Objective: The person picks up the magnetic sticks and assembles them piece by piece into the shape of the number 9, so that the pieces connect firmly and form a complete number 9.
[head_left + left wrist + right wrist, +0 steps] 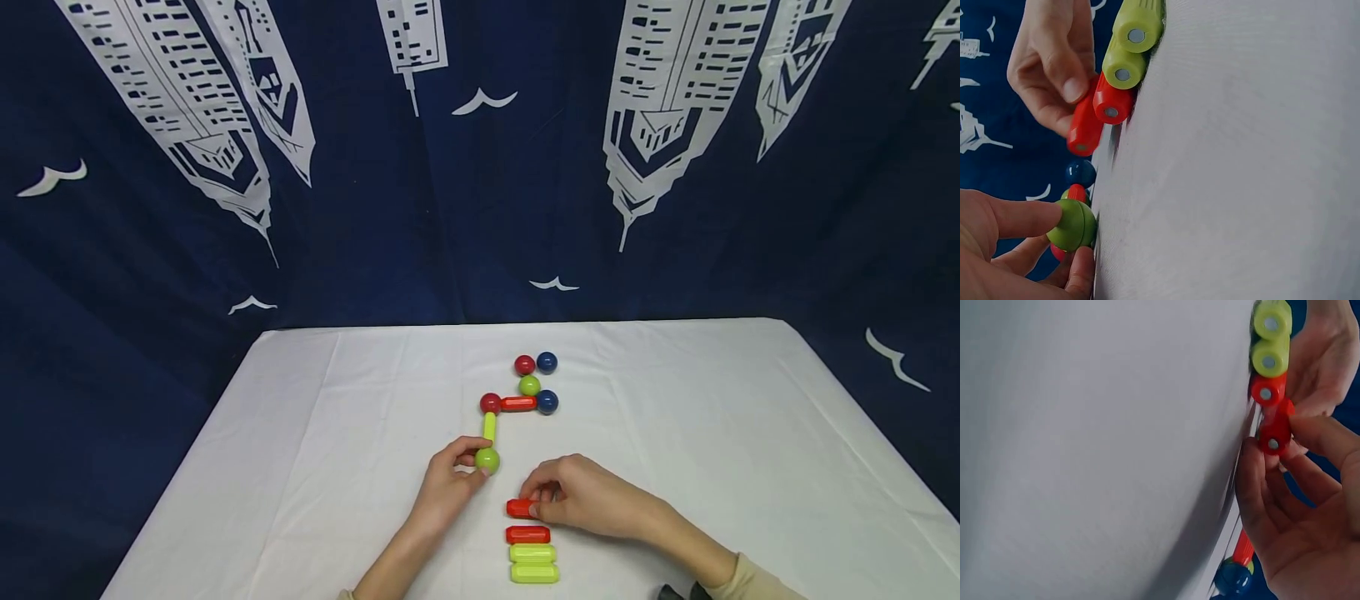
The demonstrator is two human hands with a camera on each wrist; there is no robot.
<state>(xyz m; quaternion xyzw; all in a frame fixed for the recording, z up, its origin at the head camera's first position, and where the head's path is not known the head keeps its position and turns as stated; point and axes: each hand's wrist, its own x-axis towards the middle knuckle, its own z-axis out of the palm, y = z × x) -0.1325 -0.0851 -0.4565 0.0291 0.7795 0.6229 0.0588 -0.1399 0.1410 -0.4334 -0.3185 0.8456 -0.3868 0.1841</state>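
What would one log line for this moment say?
left hand: holds green ball | right hand: pinches red rod | nearby: another red rod, two yellow-green rods | beyond hands: two blue balls

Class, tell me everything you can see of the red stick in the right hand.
The red stick looks like glossy plastic, short and straight, with a round grey disc in its end. The right hand pinches it, left end exposed, just beyond another red stick. Whether it touches the table is unclear.
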